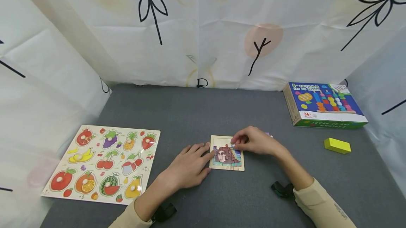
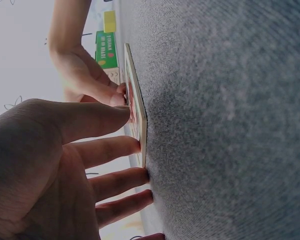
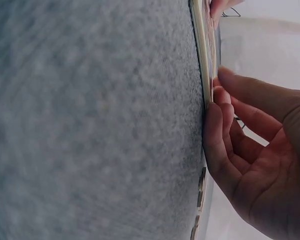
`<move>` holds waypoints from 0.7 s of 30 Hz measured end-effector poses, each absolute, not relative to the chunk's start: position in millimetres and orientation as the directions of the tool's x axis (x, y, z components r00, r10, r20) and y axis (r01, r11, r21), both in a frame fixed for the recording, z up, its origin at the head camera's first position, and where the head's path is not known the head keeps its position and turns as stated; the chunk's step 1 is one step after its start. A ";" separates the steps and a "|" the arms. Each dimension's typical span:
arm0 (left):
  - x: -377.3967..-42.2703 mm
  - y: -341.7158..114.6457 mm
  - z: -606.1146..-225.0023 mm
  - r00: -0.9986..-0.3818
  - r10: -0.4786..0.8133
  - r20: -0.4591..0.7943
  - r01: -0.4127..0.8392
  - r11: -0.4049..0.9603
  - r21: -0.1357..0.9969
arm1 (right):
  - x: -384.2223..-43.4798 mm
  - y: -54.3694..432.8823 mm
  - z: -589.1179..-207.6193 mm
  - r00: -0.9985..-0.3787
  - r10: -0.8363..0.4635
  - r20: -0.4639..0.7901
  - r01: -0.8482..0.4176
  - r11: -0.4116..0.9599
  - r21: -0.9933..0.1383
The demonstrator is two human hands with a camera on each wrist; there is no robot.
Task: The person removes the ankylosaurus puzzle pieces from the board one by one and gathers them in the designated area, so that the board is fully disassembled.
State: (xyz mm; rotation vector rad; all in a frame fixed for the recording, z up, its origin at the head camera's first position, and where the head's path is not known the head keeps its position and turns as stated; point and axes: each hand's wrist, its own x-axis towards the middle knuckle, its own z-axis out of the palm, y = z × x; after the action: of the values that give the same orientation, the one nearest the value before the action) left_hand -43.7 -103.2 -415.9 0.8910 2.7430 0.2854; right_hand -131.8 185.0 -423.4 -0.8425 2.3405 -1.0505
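A small wooden jigsaw puzzle (image 1: 226, 154) in a pale frame lies on the grey table, its picture of brown, teal and purple pieces partly filled in. My left hand (image 1: 193, 164) rests at its left side with fingers spread; in the left wrist view the thumb and index fingertip touch the frame (image 2: 143, 135). Over the upper right corner, my right hand (image 1: 253, 141) has thumb and index finger pinched at a puzzle piece (image 1: 233, 146), mostly hidden by the fingers. The right wrist view shows its other fingers (image 3: 215, 120) curled against the frame's edge.
Loose puzzle pieces (image 3: 202, 187) lie on the table behind my right hand. To the left is a fruit peg board (image 1: 117, 150). A blue and green toy box (image 1: 326, 104) stands at the back right, with a yellow block (image 1: 337, 145) in front.
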 end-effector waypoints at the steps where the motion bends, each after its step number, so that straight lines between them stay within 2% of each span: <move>1: -43.6 -103.3 -415.7 -0.784 0.598 -0.168 0.550 0.794 0.259 | -131.6 184.3 -423.2 -0.719 -0.681 -0.137 -0.354 0.529 -0.771; 10: -43.0 -103.9 -415.5 -0.783 0.602 -0.156 0.555 0.789 0.262 | -130.1 180.8 -423.2 -0.735 -0.665 -0.132 -0.370 0.556 -0.744; 17: -43.4 -103.5 -415.7 -0.783 0.602 -0.157 0.555 0.790 0.261 | -125.9 179.2 -422.1 -0.759 -0.648 -0.066 -0.440 0.586 -0.681; 21: -43.6 -103.2 -415.5 -0.783 0.600 -0.161 0.554 0.792 0.257 | -123.6 178.8 -422.5 -0.772 -0.633 -0.053 -0.440 0.594 -0.674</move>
State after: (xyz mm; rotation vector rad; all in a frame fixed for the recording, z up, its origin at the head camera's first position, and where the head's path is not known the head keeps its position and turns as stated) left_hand -43.6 -103.2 -415.5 0.8992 2.7478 0.2875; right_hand -123.6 178.8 -422.5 -0.8778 2.5377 -0.9571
